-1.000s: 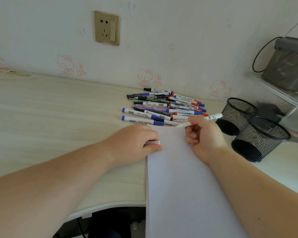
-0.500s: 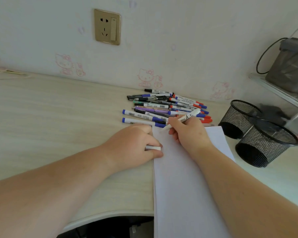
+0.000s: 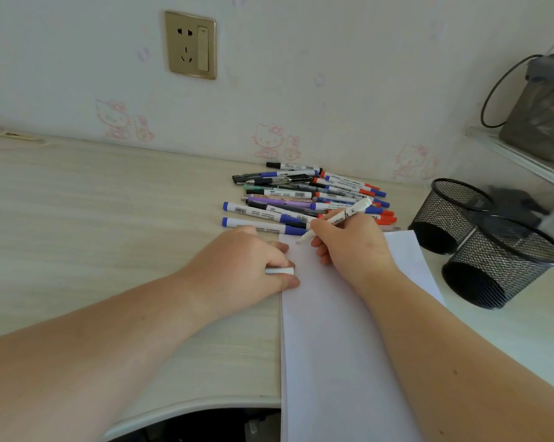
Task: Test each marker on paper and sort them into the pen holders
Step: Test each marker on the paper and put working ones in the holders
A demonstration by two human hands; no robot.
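marker [image 3: 336, 221] in the right hand [image 3: 349, 247] is white-barrelled and uncapped, tip angled down to the top edge of the paper [image 3: 329, 330], touching it or just above; i cannot tell which. no ink mark shows on the sheet, so testing looks barely begun. just beyond both hands lies the pile of markers [image 3: 304, 196], many still capped and unsorted. off to the right of the right hand, the two mesh pen holders [image 3: 479, 244] lie tipped on their sides, and what shows of their insides looks empty, so almost all sorting seems left. the right hand pinches the marker in a writing grip, wrist resting on the sheet. the left hand [image 3: 240, 266] lies curled at the paper's left edge, fingers closed around a small white cap [image 3: 279, 270], steadying the sheet.
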